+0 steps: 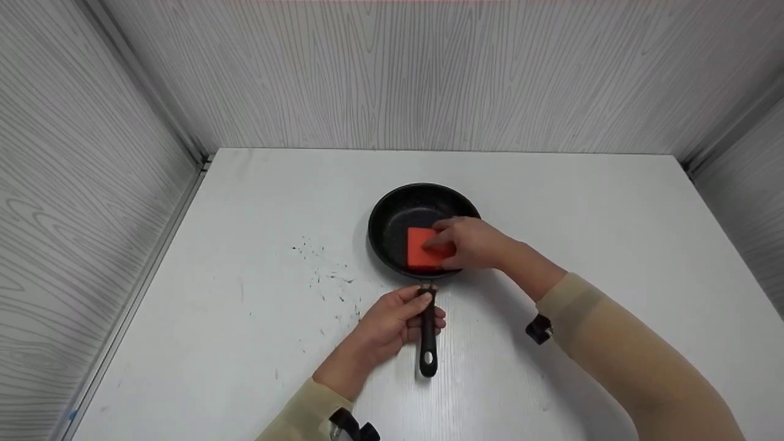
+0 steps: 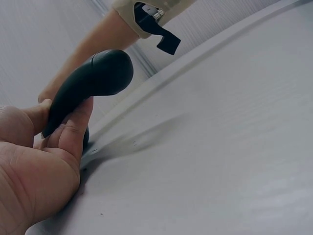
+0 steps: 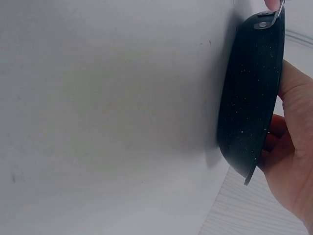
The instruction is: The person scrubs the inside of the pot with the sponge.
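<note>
A black frying pan (image 1: 392, 226) sits on the white table, its handle (image 1: 428, 349) pointing toward me. My left hand (image 1: 392, 321) grips that handle near the pan, thumb on top and fingers wrapped beneath. In the left wrist view the rounded handle end (image 2: 110, 73) sticks out past the left hand (image 2: 44, 166). Inside the pan lies a flat red square sponge (image 1: 418, 250), toward the near right side. My right hand (image 1: 471, 243) reaches over the rim and holds the sponge with its fingers and thumb. The pan wall (image 3: 249, 93) hides the sponge and fingertips in the right wrist view.
Dark specks (image 1: 331, 275) are scattered on the white table (image 1: 275, 202) left of the pan. Wood-grain panels stand behind the table (image 1: 392, 73) and along both sides. A black wrist mount (image 1: 539, 329) hangs from the right sleeve.
</note>
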A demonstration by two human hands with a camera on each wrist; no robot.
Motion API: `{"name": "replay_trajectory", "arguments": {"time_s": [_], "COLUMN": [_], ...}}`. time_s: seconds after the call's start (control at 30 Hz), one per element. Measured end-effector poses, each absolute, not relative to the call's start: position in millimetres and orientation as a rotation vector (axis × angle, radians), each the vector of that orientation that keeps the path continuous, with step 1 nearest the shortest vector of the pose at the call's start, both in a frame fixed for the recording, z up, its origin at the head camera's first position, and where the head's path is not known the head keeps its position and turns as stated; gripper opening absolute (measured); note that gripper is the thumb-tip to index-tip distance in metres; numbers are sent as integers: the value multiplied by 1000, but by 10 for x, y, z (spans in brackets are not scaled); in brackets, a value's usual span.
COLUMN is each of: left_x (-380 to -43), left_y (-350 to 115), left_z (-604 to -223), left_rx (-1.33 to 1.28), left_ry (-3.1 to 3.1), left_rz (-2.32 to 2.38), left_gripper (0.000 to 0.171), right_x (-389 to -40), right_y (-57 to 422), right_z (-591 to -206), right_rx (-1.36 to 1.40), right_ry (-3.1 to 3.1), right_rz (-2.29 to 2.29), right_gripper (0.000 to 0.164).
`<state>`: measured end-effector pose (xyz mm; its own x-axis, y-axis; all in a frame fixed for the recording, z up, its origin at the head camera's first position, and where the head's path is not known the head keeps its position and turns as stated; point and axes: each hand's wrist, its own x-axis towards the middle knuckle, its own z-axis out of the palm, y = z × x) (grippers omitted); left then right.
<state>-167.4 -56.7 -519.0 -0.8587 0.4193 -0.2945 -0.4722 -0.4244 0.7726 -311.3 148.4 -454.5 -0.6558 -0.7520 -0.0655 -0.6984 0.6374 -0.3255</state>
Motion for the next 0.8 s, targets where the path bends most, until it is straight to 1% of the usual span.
{"name": "replay_trajectory", "arguments": {"time_s": [0.8], "left_x": [-1674], "left_y": [-572], "left_z": [-5171], "left_rx": [-80], "left_ry": [1257], "left_rz": [2279], "left_gripper": [40], "right_x": [-3094], "right_y": [1239], "right_z": [-4658], "right_rx": [-1203], "right_ry": [2701], "right_rz": [-483], "right_gripper": [41]}}
